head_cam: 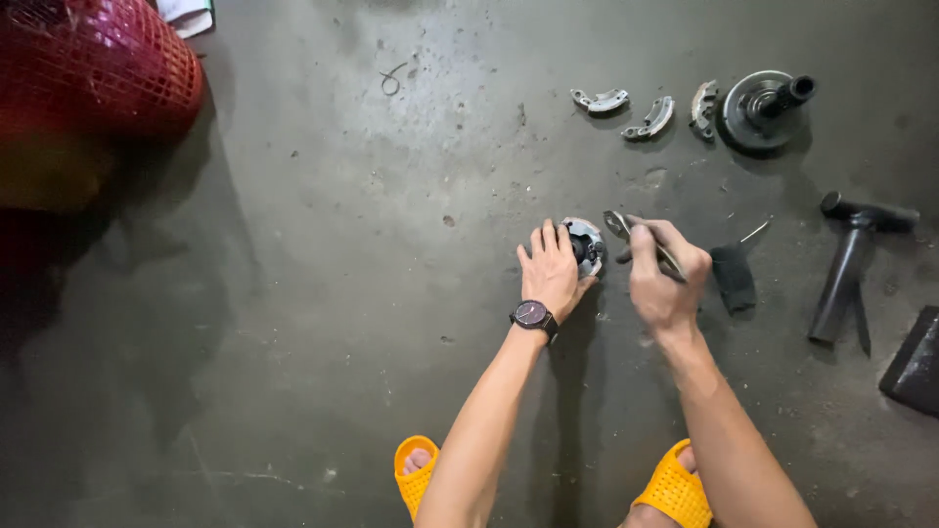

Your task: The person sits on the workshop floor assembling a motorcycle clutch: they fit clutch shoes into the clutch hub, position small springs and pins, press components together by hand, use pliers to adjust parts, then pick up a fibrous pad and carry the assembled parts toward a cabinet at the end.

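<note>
A: Left hand (551, 269)?
B: Flat on the round metal part (585, 245) on the concrete floor (323, 293), fingers spread over its left side, pressing it down; palm open, not clenched round it; watch (533, 315) on that wrist.
A: Right hand (665, 274)?
B: Fist clenched on pliers (626, 231); tool's tip pts left, just beside the part's right edge; can't tell if it touches.
A: Where's the part exactly?
B: Mid-frame on the floor, betw. both hands, straight ahead of the yellow sandals (416, 474).
A: Other stuff nearby?
B: Dark cloth (733, 276) w/ a thin rod just right of the right hand; black hammer (849, 264) further right; a dark block (915, 364) at the right edge.
A: Top of frame?
B: Three curved shoes (649, 110) in a row; next to them a round hub w/ shaft (765, 106); all well apart from the hands.
A: Left side?
B: Red mesh basket (93, 68) in top-left corner, far off.
</note>
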